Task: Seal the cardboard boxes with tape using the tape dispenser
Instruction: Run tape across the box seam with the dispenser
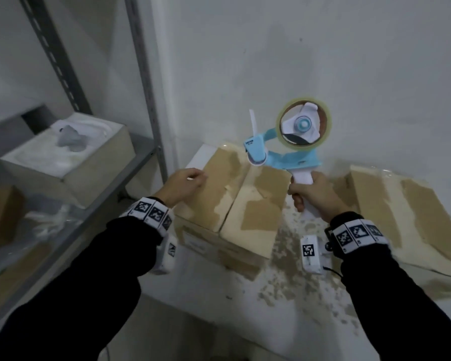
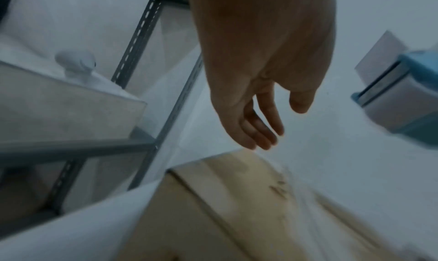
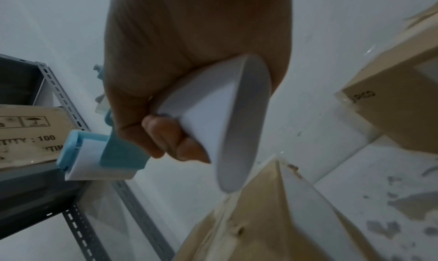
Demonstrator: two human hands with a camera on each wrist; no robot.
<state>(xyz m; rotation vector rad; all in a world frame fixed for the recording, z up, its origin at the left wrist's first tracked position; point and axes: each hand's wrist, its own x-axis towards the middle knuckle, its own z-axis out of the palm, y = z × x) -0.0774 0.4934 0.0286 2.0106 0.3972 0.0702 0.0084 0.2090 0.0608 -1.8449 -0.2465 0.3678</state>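
A cardboard box (image 1: pixel 235 201) with closed flaps and patches of old tape sits on the white table against the wall. My left hand (image 1: pixel 186 182) hovers over its left flap with relaxed fingers (image 2: pixel 260 134), holding nothing. My right hand (image 1: pixel 314 196) grips the white handle (image 3: pixel 222 119) of a blue and white tape dispenser (image 1: pixel 284 149), held up above the box's right side. Its clear tape roll (image 1: pixel 303 125) faces me and its roller end (image 3: pixel 94 156) points left. A second taped cardboard box (image 1: pixel 401 217) lies to the right.
A grey metal shelf rack (image 1: pixel 143 82) stands at the left, holding an open box of white foam packing (image 1: pixel 68 155) and plastic bags below. The white table (image 1: pixel 310 282) is scuffed with brown spots. A white wall closes the back.
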